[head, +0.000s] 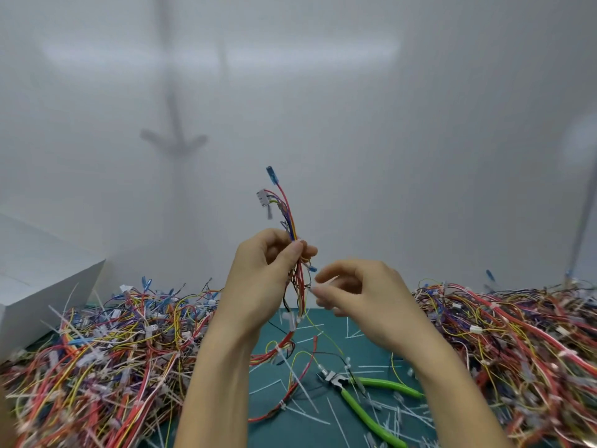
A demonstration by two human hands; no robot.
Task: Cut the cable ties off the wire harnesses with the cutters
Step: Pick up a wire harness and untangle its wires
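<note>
— Where is the harness [292, 253]?
— Upright at centre, clenched in the left hand [261, 279]; the right hand [352, 291] pinches its tie [311, 288].
— And the cutters [361, 394]?
— On the worktop [290, 428], at five o'clock.

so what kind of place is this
Probably a harness rework or assembly bench: big wire piles on both sides, a green mat strewn with cut ties, and cutters lying on it.

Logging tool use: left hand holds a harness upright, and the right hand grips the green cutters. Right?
Not quite. The head view shows the green cutters lying on the mat, in neither hand. The left hand does hold the harness upright; the right hand picks at its wires.
</note>
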